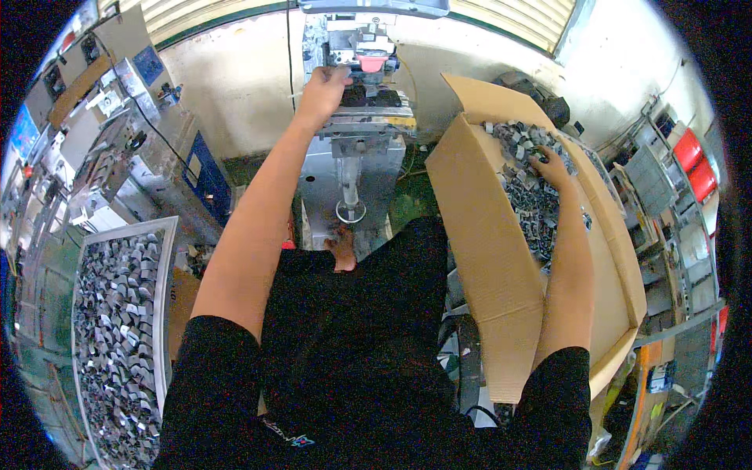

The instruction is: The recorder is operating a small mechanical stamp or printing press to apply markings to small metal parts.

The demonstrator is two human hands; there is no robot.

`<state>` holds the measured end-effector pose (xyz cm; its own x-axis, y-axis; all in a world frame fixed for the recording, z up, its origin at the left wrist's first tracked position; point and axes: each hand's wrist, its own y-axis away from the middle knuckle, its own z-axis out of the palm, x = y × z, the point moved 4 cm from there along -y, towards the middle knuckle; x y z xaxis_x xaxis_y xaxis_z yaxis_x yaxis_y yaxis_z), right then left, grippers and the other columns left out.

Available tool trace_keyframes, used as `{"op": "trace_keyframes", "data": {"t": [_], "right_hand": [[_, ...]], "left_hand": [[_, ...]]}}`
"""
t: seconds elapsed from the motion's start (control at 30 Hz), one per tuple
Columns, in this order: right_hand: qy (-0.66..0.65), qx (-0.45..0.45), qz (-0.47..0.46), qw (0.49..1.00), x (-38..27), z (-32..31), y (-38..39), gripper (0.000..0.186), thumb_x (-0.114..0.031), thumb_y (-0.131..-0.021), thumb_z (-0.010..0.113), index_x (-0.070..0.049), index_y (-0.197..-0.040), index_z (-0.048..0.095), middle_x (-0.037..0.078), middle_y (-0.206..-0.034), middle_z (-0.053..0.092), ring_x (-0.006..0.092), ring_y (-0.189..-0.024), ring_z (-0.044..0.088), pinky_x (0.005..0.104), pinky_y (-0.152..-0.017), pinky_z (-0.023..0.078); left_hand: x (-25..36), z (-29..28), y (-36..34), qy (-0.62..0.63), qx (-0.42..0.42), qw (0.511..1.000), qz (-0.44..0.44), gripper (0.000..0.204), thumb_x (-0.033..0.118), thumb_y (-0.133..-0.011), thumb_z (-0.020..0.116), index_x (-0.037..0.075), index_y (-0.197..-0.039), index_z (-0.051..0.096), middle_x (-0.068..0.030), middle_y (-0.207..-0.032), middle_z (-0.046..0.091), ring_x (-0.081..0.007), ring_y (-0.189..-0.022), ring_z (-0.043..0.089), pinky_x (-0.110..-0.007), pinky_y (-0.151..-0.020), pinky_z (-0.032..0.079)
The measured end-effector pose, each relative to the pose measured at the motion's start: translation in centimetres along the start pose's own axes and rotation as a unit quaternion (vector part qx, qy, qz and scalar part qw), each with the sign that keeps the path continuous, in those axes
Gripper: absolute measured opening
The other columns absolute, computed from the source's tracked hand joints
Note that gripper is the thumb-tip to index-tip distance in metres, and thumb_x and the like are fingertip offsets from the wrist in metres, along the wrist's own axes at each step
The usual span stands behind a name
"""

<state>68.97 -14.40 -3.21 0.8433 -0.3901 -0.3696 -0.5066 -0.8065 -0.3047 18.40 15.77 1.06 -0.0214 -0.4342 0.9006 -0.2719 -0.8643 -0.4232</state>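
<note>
black shirt (352, 337) separates tray (165, 274) from carton (489, 274); can't tell what both hands (322, 95) (554, 168) hold.

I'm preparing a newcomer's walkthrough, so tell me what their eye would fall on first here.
Probably the big open cardboard box on the right, with the right hand in its heap of small grey parts. Next, the grey machine at top centre, with the left hand up at it. At lower left, a light-rimmed tray holds many curved grey pieces.
</note>
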Motion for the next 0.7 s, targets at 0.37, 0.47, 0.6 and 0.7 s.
{"op": "trace_keyframes", "data": {"t": [0.37, 0.47, 0.6, 0.7], "right_hand": [[0.136, 0.150, 0.030, 0.979, -7.8, 0.4, -0.9, 0.059, -0.043, -0.079, 0.077, -0.013, -0.128, 0.064, 0.020, -0.126, 0.065, 0.0374, -0.117, 0.061, 0.0450, -0.099, 0.048], [0.118, 0.218, 0.014, 0.969, -9.4, -0.5, 0.3, 0.055, -0.045, -0.087, 0.068, -0.014, -0.132, 0.061, 0.016, -0.130, 0.062, 0.0341, -0.123, 0.058, 0.0561, -0.102, 0.042], [0.040, 0.288, -0.083, 0.953, -11.5, -1.0, 1.7, 0.044, -0.032, -0.094, 0.065, -0.009, -0.131, 0.059, 0.019, -0.129, 0.062, 0.0376, -0.121, 0.058, 0.0446, -0.103, 0.045], [0.122, 0.253, -0.190, 0.941, -13.0, 0.1, 2.0, 0.044, -0.023, -0.094, 0.064, -0.009, -0.135, 0.055, 0.021, -0.131, 0.060, 0.0391, -0.120, 0.057, 0.0456, -0.102, 0.046]], "left_hand": [[0.4, -0.3, 0.4, -0.042, 0.024, 0.999, 0.014, 0.054, 0.042, -0.097, 0.058, -0.008, -0.116, 0.055, -0.0196, -0.101, 0.073, -0.0288, -0.098, 0.068, -0.037, -0.090, 0.049], [1.2, -0.4, 0.7, -0.053, 0.019, 0.998, 0.018, 0.052, 0.042, -0.097, 0.058, -0.008, -0.112, 0.056, -0.0195, -0.098, 0.073, -0.0288, -0.095, 0.069, -0.038, -0.086, 0.051], [3.4, -1.0, 2.4, -0.002, 0.034, 0.999, 0.021, 0.054, 0.046, -0.097, 0.058, -0.005, -0.112, 0.059, -0.0115, -0.095, 0.070, -0.0187, -0.082, 0.060, -0.034, -0.079, 0.051], [6.2, -3.7, 6.2, 0.027, 0.025, 0.991, 0.126, 0.041, 0.037, -0.098, 0.062, -0.002, -0.111, 0.063, -0.0103, -0.101, 0.070, -0.0169, -0.091, 0.061, -0.033, -0.085, 0.050]]}}
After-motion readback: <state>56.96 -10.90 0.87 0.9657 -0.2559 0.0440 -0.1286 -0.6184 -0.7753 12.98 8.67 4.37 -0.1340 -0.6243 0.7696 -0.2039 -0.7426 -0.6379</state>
